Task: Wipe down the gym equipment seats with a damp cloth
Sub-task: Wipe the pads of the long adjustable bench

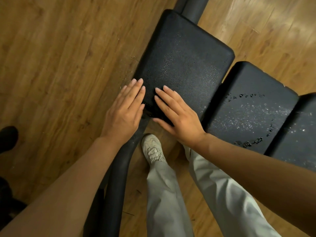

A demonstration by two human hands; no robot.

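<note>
A black padded bench seat [184,62] fills the upper middle, its textured cover worn. My left hand [124,108] lies flat with straight fingers over the seat's near left corner, partly above the floor. My right hand [177,115] rests flat on the seat's near edge, fingers straight and pointing up-left. Neither hand holds anything, and no cloth is in view. A second black pad [251,106] sits to the right, its cover cracked and flaking in a ring, and a third pad [301,134] runs off the right edge.
A black frame tube [118,168] runs from under the seat toward the bottom. My light shoe [153,147] and grey trouser legs [171,194] stand on the wooden floor [59,65]. A dark object [7,137] sits at the left edge.
</note>
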